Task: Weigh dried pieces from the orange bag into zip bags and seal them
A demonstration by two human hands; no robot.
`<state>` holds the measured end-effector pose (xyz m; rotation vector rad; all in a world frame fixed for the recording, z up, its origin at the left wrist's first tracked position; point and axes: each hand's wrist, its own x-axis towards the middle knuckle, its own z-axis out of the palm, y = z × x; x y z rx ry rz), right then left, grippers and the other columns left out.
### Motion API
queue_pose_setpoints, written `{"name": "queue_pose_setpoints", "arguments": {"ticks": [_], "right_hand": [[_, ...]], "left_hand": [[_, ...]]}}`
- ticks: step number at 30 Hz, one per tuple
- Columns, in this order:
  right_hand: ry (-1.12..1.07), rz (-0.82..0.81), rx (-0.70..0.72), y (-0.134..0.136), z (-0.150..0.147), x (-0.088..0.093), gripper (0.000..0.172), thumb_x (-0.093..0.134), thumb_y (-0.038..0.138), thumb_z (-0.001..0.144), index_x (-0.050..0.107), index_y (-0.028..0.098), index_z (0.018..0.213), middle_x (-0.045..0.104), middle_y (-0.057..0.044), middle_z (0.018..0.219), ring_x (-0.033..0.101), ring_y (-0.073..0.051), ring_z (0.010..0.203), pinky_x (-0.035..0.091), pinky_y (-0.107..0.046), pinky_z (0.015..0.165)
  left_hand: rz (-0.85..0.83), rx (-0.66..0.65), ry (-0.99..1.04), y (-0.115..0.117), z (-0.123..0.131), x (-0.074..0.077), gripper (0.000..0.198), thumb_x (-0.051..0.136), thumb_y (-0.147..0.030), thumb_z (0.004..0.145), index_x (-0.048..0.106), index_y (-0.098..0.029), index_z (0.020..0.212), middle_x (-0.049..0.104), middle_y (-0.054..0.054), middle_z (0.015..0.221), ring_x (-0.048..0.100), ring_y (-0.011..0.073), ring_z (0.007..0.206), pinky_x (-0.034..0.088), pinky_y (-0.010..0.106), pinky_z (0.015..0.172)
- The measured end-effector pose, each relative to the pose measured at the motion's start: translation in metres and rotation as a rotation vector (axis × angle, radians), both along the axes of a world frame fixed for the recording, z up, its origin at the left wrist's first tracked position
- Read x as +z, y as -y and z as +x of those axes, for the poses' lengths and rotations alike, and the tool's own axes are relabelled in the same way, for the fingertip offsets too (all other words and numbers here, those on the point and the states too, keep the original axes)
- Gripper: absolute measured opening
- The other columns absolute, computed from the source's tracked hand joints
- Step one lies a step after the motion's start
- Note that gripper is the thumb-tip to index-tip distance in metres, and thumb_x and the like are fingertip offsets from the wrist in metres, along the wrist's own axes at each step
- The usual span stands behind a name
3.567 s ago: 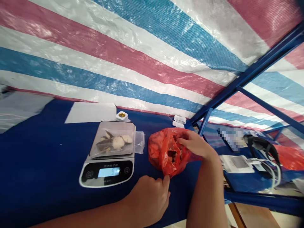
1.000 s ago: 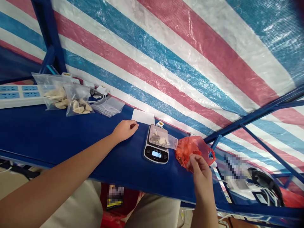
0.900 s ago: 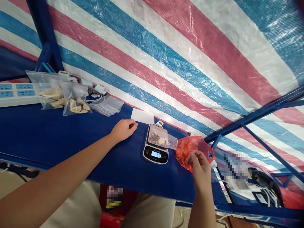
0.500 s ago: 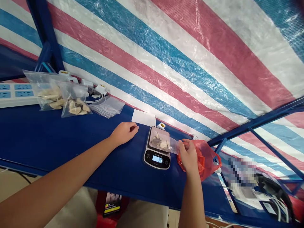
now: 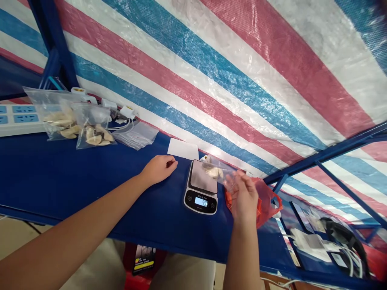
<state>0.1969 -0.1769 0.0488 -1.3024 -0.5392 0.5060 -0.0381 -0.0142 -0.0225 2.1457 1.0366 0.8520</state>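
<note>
My right hand [image 5: 243, 197] holds a small clear bag [image 5: 215, 170] with pale slices inside, lifted just above the right rear of a small digital scale [image 5: 202, 191] whose display is lit. The scale's platform is bare. Behind my right hand lies a red plastic bag [image 5: 266, 201] on the blue table [image 5: 90, 181]. My left hand [image 5: 158, 168] rests on the table with curled fingers, just left of the scale and touching the edge of a white paper [image 5: 183, 148].
Two filled clear bags [image 5: 77, 127] stand at the far left beside a white power strip [image 5: 18, 121], chargers and a stack of empty clear bags [image 5: 136, 135]. A striped tarp [image 5: 211, 72] backs the table. Blue frame bars, cables and devices [image 5: 326, 241] lie at lower right.
My right hand left the red bag, took hold of the clear bag on the scale and lifted it off the platform. My left hand stayed in place.
</note>
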Motion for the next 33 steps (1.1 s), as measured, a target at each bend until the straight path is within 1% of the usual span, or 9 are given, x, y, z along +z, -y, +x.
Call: {"name": "queue_pose_setpoints", "arguments": {"ticks": [3,5,8,10,13,17,24,30,33], "right_hand": [[0.039,-0.110,-0.055,0.019,-0.001,-0.036,0.061,0.087,0.047,0.069,0.062,0.019,0.118,0.078,-0.008,0.100,0.078,-0.028,0.089,0.066,-0.044,0.079],[0.110,-0.113,-0.152,0.035,0.001,-0.059,0.059,0.083,0.050,0.074,0.061,0.019,0.118,0.078,-0.007,0.094,0.078,-0.027,0.083,0.066,-0.045,0.080],[0.128,-0.100,-0.275,0.058,0.006,-0.082,0.047,0.080,0.054,0.076,0.063,0.019,0.103,0.075,-0.003,0.081,0.074,-0.022,0.069,0.065,-0.040,0.071],[0.107,-0.125,-0.287,0.067,0.008,-0.090,0.044,0.080,0.055,0.075,0.063,0.019,0.094,0.072,-0.001,0.074,0.069,-0.018,0.061,0.061,-0.034,0.061],[0.175,-0.198,-0.218,0.072,0.005,-0.094,0.043,0.078,0.056,0.077,0.066,0.018,0.089,0.069,-0.001,0.071,0.063,-0.015,0.058,0.054,-0.028,0.054],[0.275,-0.275,-0.165,0.070,-0.001,-0.090,0.044,0.076,0.058,0.078,0.069,0.017,0.089,0.068,-0.002,0.072,0.060,-0.016,0.059,0.049,-0.027,0.053],[0.285,-0.260,-0.158,0.070,-0.002,-0.087,0.041,0.075,0.058,0.079,0.069,0.018,0.087,0.066,-0.001,0.068,0.059,-0.015,0.056,0.046,-0.026,0.052],[0.294,-0.266,-0.152,0.070,-0.003,-0.087,0.040,0.074,0.058,0.080,0.070,0.018,0.088,0.066,-0.002,0.068,0.060,-0.016,0.058,0.048,-0.026,0.052],[0.305,-0.258,-0.179,0.070,-0.003,-0.088,0.042,0.073,0.058,0.080,0.070,0.018,0.091,0.067,-0.002,0.072,0.059,-0.016,0.058,0.046,-0.026,0.052]], "left_hand": [[0.007,-0.012,0.002,-0.001,0.000,-0.001,0.038,0.048,-0.048,0.094,0.057,-0.022,0.067,0.062,0.001,0.064,0.055,0.0169,0.061,0.035,0.030,0.059],[0.015,-0.013,0.006,-0.001,0.000,-0.001,0.038,0.048,-0.048,0.094,0.059,-0.022,0.068,0.063,0.002,0.064,0.056,0.0170,0.061,0.036,0.030,0.058],[0.014,-0.006,-0.003,-0.002,0.001,-0.002,0.038,0.049,-0.048,0.093,0.062,-0.022,0.070,0.064,0.002,0.065,0.057,0.0171,0.061,0.036,0.030,0.058],[0.007,-0.005,-0.018,-0.002,0.002,-0.003,0.038,0.049,-0.048,0.093,0.063,-0.022,0.071,0.065,0.002,0.066,0.057,0.0171,0.061,0.036,0.030,0.058],[0.004,-0.004,-0.031,-0.002,0.002,-0.002,0.038,0.049,-0.049,0.093,0.064,-0.021,0.071,0.066,0.002,0.067,0.058,0.0172,0.062,0.037,0.030,0.059],[0.003,0.005,-0.033,-0.001,0.003,-0.001,0.038,0.049,-0.049,0.092,0.065,-0.021,0.072,0.066,0.002,0.067,0.058,0.0171,0.062,0.037,0.030,0.060],[0.013,0.010,-0.028,-0.002,0.003,-0.002,0.038,0.050,-0.050,0.092,0.066,-0.021,0.071,0.064,0.001,0.064,0.057,0.0163,0.059,0.037,0.030,0.058],[0.018,0.003,-0.034,-0.003,0.003,-0.002,0.039,0.050,-0.050,0.092,0.065,-0.022,0.070,0.065,0.002,0.064,0.056,0.0161,0.058,0.036,0.030,0.058],[0.020,0.006,-0.033,-0.003,0.003,-0.002,0.039,0.050,-0.050,0.092,0.066,-0.021,0.071,0.066,0.002,0.065,0.056,0.0160,0.058,0.036,0.029,0.057]]}}
